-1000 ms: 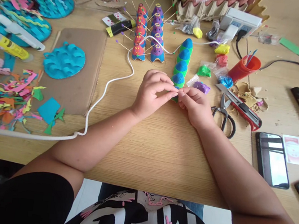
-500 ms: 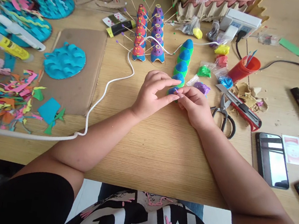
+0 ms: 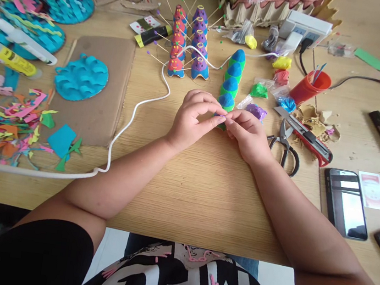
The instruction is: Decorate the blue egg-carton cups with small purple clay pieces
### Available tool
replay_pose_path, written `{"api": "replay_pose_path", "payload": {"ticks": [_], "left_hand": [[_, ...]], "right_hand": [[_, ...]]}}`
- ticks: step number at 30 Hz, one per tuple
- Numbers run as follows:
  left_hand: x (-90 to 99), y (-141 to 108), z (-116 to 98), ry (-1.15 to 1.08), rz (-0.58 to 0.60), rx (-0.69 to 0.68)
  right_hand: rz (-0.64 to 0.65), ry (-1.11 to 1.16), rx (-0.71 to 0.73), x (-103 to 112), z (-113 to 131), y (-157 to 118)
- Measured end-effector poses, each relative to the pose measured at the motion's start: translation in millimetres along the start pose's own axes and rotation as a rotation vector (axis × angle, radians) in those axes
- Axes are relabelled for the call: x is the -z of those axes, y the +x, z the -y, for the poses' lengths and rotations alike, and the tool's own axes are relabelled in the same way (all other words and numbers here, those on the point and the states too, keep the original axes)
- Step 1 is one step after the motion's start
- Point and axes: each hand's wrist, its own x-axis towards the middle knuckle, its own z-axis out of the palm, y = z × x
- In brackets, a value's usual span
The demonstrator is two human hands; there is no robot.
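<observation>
My left hand point(image 3: 196, 120) and my right hand point(image 3: 246, 133) meet fingertip to fingertip at the near end of a caterpillar-like row of egg-carton cups point(image 3: 230, 85), green below and blue on top. Between the pinched fingers shows a sliver of purple modelling clay point(image 3: 220, 115); both hands are closed on it. The nearest cup is mostly hidden by my fingers. Just beyond my right hand lies a larger lump of purple clay point(image 3: 256, 112) with plastic wrap. Scissors point(image 3: 285, 145) rest to the right of that hand.
Two painted cup rows, red point(image 3: 178, 44) and purple point(image 3: 200, 42), stand behind with toothpicks sticking out. A white cord point(image 3: 138, 108) crosses the table. Rightward are a box cutter point(image 3: 306, 136), a red cup point(image 3: 310, 87) and a phone point(image 3: 347, 203). Cardboard point(image 3: 88, 125) and paper scraps lie left.
My left thumb and index finger, apart before, have closed together on the purple clay by my right fingertips. My right hand has barely moved.
</observation>
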Motion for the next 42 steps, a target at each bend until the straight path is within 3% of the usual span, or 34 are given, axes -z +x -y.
{"api": "replay_pose_path", "payload": {"ticks": [42], "left_hand": [[-0.8, -0.7, 3.6, -0.054, -0.023, -0.053]], "right_hand": [[-0.014, -0.016, 0.012, 1.8, -3.5, 0.1]]}}
